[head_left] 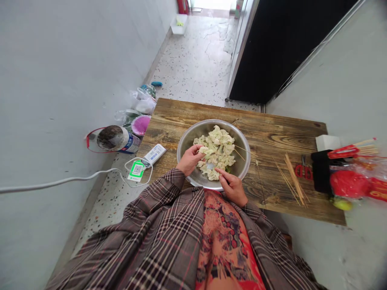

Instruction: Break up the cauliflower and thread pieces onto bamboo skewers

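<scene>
A wide steel bowl (pixel 242 166) stands at the front of the wooden table, holding pale cauliflower florets (pixel 219 139). My left hand (pixel 190 160) reaches over its left rim, fingers closed on a cauliflower floret (pixel 207 150). Over the front right rim, my right hand (pixel 232 187) is pinched, thumb and forefinger together beside the lower florets. Whatever is in that pinch is too small to make out. Thin bamboo skewers (pixel 240 153) poke out from the florets toward the right rim.
More bamboo skewers (pixel 293 179) lie on the wooden table (pixel 272 133), near red-handled scissors (pixel 304 171) and a black holder (pixel 321 171). A white device (pixel 154 154) with a cable and a green QR card (pixel 137 170) sit at the left edge. A bucket (pixel 116 139) stands by the wall.
</scene>
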{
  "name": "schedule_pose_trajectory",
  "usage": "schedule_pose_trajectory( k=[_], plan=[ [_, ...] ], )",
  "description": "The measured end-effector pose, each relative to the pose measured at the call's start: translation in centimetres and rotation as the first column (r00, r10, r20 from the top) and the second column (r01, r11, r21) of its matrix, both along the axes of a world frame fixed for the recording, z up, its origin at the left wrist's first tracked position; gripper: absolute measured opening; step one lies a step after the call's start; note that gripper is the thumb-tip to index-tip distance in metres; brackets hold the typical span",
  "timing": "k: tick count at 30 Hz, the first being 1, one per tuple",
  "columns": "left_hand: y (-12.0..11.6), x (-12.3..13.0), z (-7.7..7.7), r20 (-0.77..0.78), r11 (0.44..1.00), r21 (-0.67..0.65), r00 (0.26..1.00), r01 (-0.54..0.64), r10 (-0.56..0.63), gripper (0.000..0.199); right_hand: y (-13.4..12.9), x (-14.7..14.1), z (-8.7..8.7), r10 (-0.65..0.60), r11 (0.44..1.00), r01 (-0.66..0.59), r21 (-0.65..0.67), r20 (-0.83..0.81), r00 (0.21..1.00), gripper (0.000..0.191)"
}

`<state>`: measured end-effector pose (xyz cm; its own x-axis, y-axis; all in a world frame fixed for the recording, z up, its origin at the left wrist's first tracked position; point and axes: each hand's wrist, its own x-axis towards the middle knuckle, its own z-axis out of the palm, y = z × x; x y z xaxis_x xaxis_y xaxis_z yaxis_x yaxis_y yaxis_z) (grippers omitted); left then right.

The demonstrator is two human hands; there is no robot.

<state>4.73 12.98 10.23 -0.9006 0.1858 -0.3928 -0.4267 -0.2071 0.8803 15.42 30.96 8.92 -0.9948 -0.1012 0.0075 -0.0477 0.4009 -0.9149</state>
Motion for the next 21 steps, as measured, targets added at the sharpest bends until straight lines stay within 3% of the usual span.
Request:
schedule_pose_trajectory(
  k=[15,21],
  plan=[
    [-0.3,0.38,-0.1,-0.071,0.999,-0.038,0.997,-0.001,-0.002,0.035,-0.36,0.0,0.03,-0.039,0.999,0.039,0.01,0.029,0.999,0.035],
    [-0.12,0.34,0.55,-0.06,0.998,-0.041,0.997,-0.047,0.045,0.031,-0.22,0.06,0.31,-0.029,0.999,0.028,0.017,0.028,0.999,0.035]
  ],
)
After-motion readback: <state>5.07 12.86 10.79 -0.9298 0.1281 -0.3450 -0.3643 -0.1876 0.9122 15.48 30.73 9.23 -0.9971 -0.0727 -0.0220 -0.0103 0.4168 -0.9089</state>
